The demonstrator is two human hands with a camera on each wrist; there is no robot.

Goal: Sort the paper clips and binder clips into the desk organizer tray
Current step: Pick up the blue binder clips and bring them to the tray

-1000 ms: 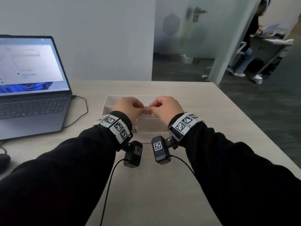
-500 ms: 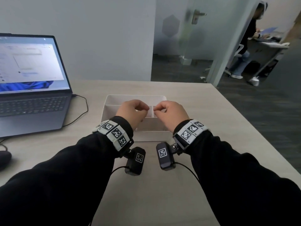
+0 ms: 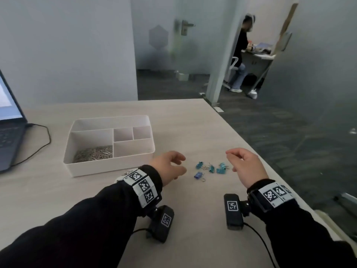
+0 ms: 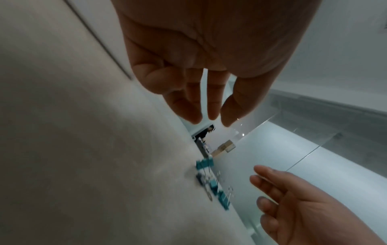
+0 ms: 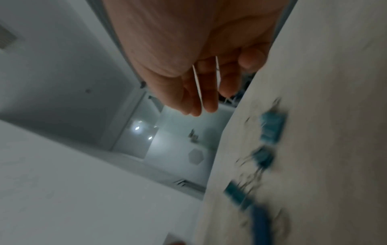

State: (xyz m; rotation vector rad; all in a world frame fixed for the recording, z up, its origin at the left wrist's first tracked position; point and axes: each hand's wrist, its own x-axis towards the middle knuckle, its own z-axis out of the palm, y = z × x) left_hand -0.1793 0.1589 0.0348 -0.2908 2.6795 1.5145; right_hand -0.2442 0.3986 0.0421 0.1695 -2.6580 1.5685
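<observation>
Directly between two hands, a small cluster of teal and blue binder clips (image 3: 209, 168) on a pale table (image 3: 193, 122), touching neither hand. Left hand (image 3: 170, 167) just left of the clips, fingers loosely spread and slightly curled, holding nothing. Right hand (image 3: 245, 165) just right of the clips, fingers relaxed and gently bent, also holding nothing. Farther left, well apart from the clips, a white organizer tray (image 3: 108, 167) with a heap of silver paper clips (image 3: 93, 156) in its large near-left compartment. Laptop (image 3: 9, 122) at far left, cable (image 3: 41, 140) trailing beside the tray.
</observation>
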